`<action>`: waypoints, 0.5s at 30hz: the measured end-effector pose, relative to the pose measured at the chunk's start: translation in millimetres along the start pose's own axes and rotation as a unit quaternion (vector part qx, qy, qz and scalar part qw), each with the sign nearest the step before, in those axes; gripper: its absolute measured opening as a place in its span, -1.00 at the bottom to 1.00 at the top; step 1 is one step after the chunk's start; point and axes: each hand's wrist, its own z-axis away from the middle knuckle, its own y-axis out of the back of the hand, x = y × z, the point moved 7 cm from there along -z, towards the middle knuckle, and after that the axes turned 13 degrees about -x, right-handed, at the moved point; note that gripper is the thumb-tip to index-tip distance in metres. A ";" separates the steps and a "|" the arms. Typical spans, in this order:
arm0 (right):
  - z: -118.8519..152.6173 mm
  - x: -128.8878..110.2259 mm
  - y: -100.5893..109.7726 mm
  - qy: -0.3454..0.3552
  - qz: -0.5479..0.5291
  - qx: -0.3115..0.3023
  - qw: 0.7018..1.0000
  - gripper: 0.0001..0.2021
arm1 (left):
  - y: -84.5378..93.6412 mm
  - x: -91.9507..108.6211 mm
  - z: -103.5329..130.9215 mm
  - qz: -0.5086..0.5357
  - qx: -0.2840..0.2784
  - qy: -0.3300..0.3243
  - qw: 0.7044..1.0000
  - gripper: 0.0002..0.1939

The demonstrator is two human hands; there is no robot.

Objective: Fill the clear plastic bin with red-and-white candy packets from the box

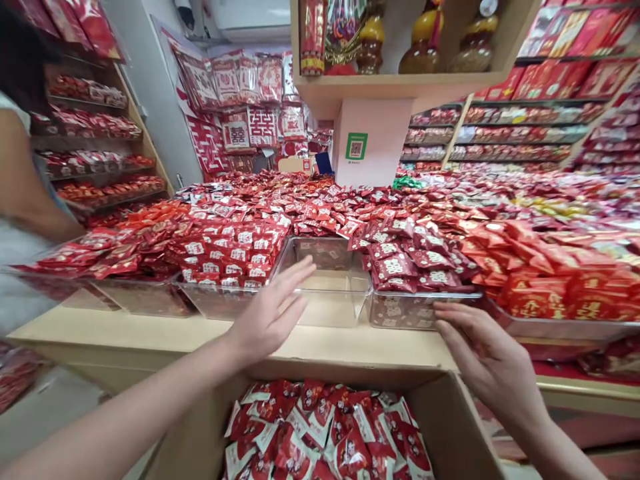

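My left hand [275,310] is open with fingers stretched out, in front of an empty clear plastic bin [333,308] on the counter. It holds nothing; whether it touches the bin's rim I cannot tell. My right hand [487,353] is open too, its fingertips at the front right corner of a clear bin [403,312] heaped with dark red candy packets [395,267]. Below and between my hands stands an open cardboard box [435,413] with many red and white candy packets [330,433] inside.
Bins of red packets [230,250] line the counter [200,330] on the left, with orange-red packets [560,287] on the right. Above hangs a wooden shelf [425,85] with gourd ornaments. A person [30,167] stands at the far left.
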 end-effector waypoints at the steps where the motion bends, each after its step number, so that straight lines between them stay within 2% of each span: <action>1: -7.5 -0.9 4.7 -0.005 -0.003 0.026 1.000 -0.86 | -3.0 -9.7 -25.0 0.076 0.007 0.025 0.997 -0.51; 3: -18.7 2.7 7.4 -0.028 -0.025 0.055 0.998 -0.86 | -15.1 -34.2 -73.9 0.226 0.026 0.100 0.969 -0.54; 4: -22.0 5.5 6.1 -0.039 -0.040 0.059 0.997 -0.86 | -21.2 -45.1 -95.2 0.289 0.054 0.133 0.947 -0.59; 6: -24.1 11.0 1.5 -0.050 -0.064 0.053 0.995 -0.86 | -38.8 -54.2 -133.5 0.397 0.058 0.137 0.906 -0.70; 7: -22.9 13.5 -0.3 -0.052 -0.071 0.047 0.995 -0.86 | -45.7 -55.4 -147.7 0.407 0.057 0.136 0.901 -0.74; 10: -12.4 23.8 -0.5 -0.067 -0.085 0.030 0.994 -0.86 | -62.4 -54.9 -169.7 0.419 0.057 0.140 0.895 -0.68; 15: 15.7 52.0 0.4 -0.133 -0.122 -0.002 0.984 -0.83 | -84.6 -50.5 -176.4 0.453 0.046 0.162 0.875 -0.52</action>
